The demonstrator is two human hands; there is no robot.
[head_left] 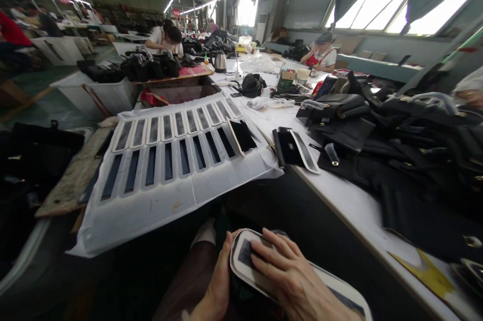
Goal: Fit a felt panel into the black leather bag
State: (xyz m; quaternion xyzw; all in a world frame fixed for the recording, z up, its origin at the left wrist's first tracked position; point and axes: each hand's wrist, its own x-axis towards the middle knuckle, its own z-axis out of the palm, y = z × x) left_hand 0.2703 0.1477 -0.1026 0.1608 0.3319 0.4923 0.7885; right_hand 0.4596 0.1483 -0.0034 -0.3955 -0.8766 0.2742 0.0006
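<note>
You hold a rounded piece [252, 273] in off-white, with dark grey set into its face. Before you, the sheet [151, 213] is white; its upper row of panels [179, 124] shows mottled grey inside pale rims, its lower row [168, 161] navy to black inside whitish borders. The bags [411, 200] on your right are black, the flat scrap [430, 273] yellow, your trousers [186, 281] dusky maroon.

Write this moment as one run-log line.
Left hand: against end of long, rounded, cream-rimmed panel | Right hand: palm down on panel | Ahead: white sheet bearing two rows of dark-centred oblong pieces
</note>
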